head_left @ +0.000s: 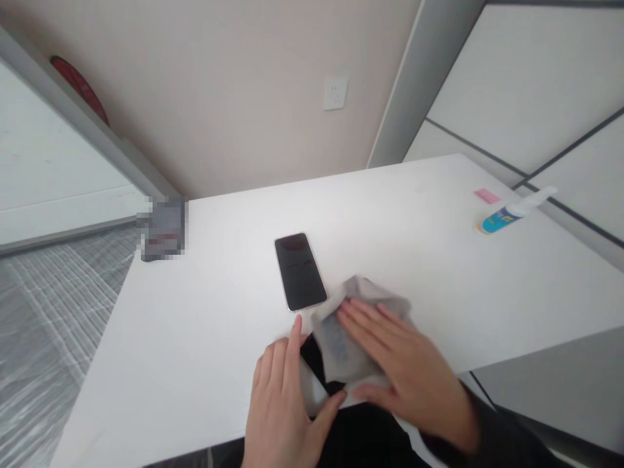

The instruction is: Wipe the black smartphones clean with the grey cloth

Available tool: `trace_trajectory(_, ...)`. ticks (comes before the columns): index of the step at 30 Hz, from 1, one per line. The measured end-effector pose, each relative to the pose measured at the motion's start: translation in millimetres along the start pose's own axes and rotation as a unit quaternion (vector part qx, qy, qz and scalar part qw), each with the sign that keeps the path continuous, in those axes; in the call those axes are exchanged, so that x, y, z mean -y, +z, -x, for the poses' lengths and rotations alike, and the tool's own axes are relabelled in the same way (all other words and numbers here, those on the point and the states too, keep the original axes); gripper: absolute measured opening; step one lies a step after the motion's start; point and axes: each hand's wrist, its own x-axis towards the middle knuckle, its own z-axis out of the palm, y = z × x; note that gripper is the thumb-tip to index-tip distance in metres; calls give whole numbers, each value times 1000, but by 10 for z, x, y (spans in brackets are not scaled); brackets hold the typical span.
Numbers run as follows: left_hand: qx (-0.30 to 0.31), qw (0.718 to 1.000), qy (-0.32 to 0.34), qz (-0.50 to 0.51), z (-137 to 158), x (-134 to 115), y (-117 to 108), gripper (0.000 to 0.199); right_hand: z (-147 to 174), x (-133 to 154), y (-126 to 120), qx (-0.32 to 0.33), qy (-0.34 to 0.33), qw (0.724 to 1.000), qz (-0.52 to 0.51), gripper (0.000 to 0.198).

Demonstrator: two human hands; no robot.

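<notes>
Two hands work at the near edge of the white surface. The right hand lies flat, fingers spread, pressing a soft grey cloth onto a dark slab, which the left hand steadies between thumb and forefinger. Just beyond lies a glossy black phone. Far right, near the edge, stands a blue-labelled bottle, its writing unreadable.

No text, brand or number can be read anywhere. The bottle lying on the desk carries a blue and yellow label, but its print is too small and blurred. The dark phone screen shows nothing.
</notes>
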Motion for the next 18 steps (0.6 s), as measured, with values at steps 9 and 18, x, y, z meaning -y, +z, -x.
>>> trace_trajectory(9,8,1000,1,2,-3,-25,-1,111,7,-47,-42,-25,19,999,21,88)
trace_trajectory(18,1,1000,3,-4,-14,-20,13,111,42,-35,-27,-19,9,1000,-19,94)
